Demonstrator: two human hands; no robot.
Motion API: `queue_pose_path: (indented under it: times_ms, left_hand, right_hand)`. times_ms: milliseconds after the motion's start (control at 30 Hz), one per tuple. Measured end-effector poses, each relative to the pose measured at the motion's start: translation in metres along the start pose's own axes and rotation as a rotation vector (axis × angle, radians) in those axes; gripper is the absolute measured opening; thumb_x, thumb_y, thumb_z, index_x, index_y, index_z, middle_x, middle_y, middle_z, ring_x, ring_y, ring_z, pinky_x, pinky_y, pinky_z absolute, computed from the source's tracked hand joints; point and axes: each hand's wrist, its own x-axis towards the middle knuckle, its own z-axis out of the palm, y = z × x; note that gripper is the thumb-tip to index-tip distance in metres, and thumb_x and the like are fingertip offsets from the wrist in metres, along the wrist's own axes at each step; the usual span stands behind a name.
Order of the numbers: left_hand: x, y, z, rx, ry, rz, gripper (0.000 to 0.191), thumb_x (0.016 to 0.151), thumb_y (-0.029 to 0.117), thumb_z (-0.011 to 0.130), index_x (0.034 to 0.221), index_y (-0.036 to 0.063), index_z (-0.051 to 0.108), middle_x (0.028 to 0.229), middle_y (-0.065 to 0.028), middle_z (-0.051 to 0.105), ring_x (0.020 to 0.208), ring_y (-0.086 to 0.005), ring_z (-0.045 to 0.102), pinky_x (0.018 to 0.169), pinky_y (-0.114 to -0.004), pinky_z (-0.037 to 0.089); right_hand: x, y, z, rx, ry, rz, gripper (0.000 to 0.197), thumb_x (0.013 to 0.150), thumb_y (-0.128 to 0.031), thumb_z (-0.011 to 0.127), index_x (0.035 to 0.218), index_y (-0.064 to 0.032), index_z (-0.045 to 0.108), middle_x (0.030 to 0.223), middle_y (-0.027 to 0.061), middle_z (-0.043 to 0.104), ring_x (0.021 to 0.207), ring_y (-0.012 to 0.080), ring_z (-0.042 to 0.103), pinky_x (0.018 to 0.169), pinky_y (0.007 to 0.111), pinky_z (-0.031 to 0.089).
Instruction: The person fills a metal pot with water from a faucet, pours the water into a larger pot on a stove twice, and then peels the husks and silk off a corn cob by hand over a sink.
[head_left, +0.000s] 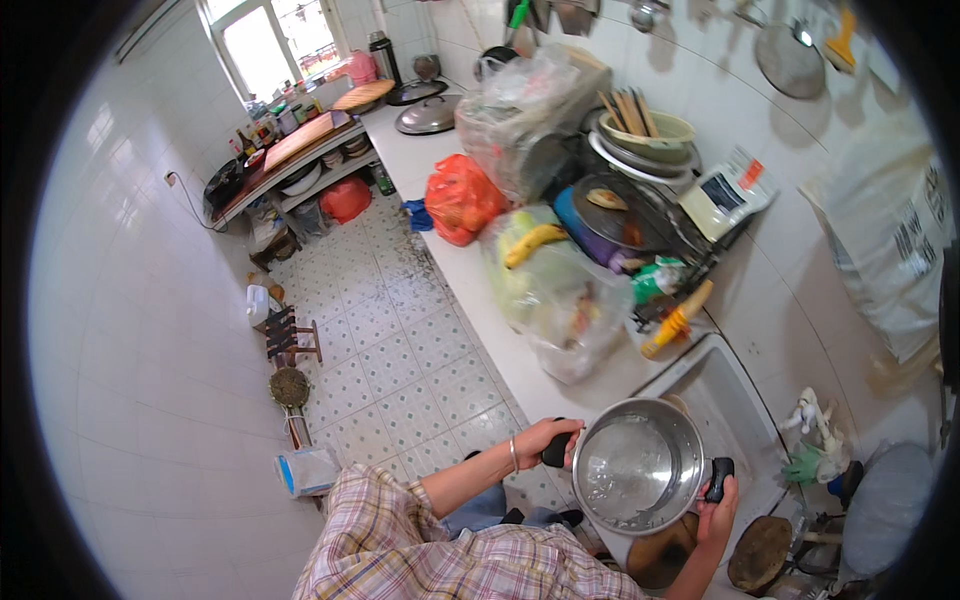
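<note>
A stainless steel pot (630, 465) with two black side handles is held up at the near edge of the sink (739, 412). Some clear water appears to lie in its bottom, though glare makes the amount hard to judge. My left hand (541, 442), with a bangle at the wrist, grips the handle on the left. On the opposite side, my right hand (718, 511) has hold of the other handle. A brown round board (664, 551) shows partly beneath the pot, next to my right forearm.
Beyond the sink, the white counter (517, 375) bears a clear plastic bag (577, 330) of produce, a banana (535, 244), a red bag (463, 199) and stacked bowls (652, 139). Rubber gloves (810, 461) hang at the right wall. A small folding stool (289, 334) stands on the tiled floor (397, 352).
</note>
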Motion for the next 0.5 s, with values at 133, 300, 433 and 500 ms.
queue_pose_path:
  times_ms: [133,300,433,500]
  left_hand:
    - [-0.075,0.045,-0.067,-0.094,-0.104,0.038,0.032,0.091,0.035,0.050,0.075,0.0076,0.052,0.064,-0.0018,0.053,0.052,-0.0137,0.057,0.053,-0.024,0.051]
    - [-0.160,0.122,-0.145,-0.112,-0.042,0.146,0.036,0.090,0.041,0.050,0.077,0.0074,0.056,0.064,-0.0006,0.054,0.054,-0.0122,0.057,0.051,-0.024,0.049]
    - [-0.218,0.195,-0.219,-0.157,0.031,0.253,0.043,0.094,0.043,0.039,0.081,0.0048,0.055,0.069,-0.0021,0.054,0.056,-0.0129,0.057,0.056,-0.024,0.050]
    - [-0.238,0.230,-0.257,-0.209,0.059,0.329,0.043,0.094,0.042,0.039,0.082,0.0046,0.055,0.069,-0.0024,0.054,0.055,-0.0136,0.056,0.055,-0.025,0.050]
  right_hand:
    - [-0.049,0.014,0.104,-0.077,0.098,-0.102,0.025,0.087,-0.023,0.054,0.106,-0.0074,0.046,0.066,0.0006,0.047,0.052,0.0067,0.044,0.040,0.017,0.031]
    - [-0.082,0.038,0.262,-0.074,0.137,-0.200,0.024,0.081,-0.003,0.057,0.104,-0.0032,0.049,0.065,0.0002,0.048,0.048,0.0044,0.040,0.037,0.016,0.028]
    - [-0.067,0.053,0.386,-0.101,-0.024,-0.172,0.025,0.082,-0.005,0.058,0.104,-0.0016,0.049,0.065,0.0002,0.049,0.048,0.0045,0.042,0.039,0.016,0.029]
    - [-0.054,0.061,0.454,-0.120,-0.063,-0.162,0.026,0.081,-0.006,0.059,0.104,-0.0014,0.048,0.065,0.0003,0.050,0.049,0.0046,0.043,0.039,0.016,0.029]
